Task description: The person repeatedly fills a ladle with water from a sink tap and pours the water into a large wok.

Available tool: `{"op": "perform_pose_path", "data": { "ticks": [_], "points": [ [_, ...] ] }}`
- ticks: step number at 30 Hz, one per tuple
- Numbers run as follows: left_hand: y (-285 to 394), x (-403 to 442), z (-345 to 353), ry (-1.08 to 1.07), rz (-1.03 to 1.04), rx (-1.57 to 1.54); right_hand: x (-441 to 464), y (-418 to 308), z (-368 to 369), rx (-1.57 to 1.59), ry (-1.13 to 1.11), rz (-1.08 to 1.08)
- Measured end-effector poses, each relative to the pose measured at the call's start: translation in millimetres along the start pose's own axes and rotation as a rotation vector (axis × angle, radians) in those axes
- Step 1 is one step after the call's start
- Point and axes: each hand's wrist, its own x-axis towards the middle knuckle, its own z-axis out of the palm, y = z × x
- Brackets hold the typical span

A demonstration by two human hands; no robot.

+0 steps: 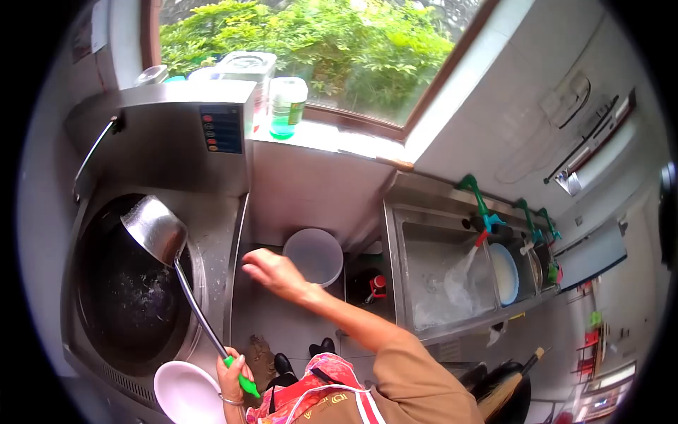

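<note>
Steel ladle (154, 230), bowl above the wok's (99, 311) far-right edge; judged stiff, bowl-heavy, best gripped on its green handle (248, 386), where the left hand (232, 376) is wrapped; right hand (277, 274) empty, loosely half-curled.

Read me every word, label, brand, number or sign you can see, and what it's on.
No complete text can be read.
Brown shirt: yellow letters, too distorted to read surely.
Dark panel on the steel backboard: markings too small.
Jar with green liquid: label too blurred.
Ladle: no lettering visible.
</note>
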Motion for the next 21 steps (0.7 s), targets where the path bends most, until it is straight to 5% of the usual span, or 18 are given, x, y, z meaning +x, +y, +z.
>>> {"op": "perform_pose_path", "data": {
  "ticks": [4, 8, 11, 13, 17, 21],
  "points": [
    [-28.6, -3.8, 27.6, -0.029, -0.106, 0.161, -66.9, 69.6, -171.8, -0.306, 0.48, 0.136],
    [-44.5, 11.7, 62.9, -0.126, -0.196, 0.362, -149.5, 105.9, -351.5, -0.974, 0.8, 0.24],
    [-52.8, 25.4, 105.7, -0.209, -0.208, 0.536, -203.3, 132.2, -450.8, -1.496, 0.786, 0.467],
    [-65.2, 33.9, 127.7, -0.309, -0.165, 0.732, -221.3, 142.0, -484.7, -1.576, 0.595, 0.764],
    [-85.9, 42.4, 171.0, -0.48, 0.01, 1.228, -235.7, 167.2, -520.0, -1.448, 0.269, 0.928],
    [-106.8, 43.8, 195.4, -0.71, 0.109, 1.426, -237.6, 173.0, -530.2, -1.461, 0.207, 0.826]
  ]
}}
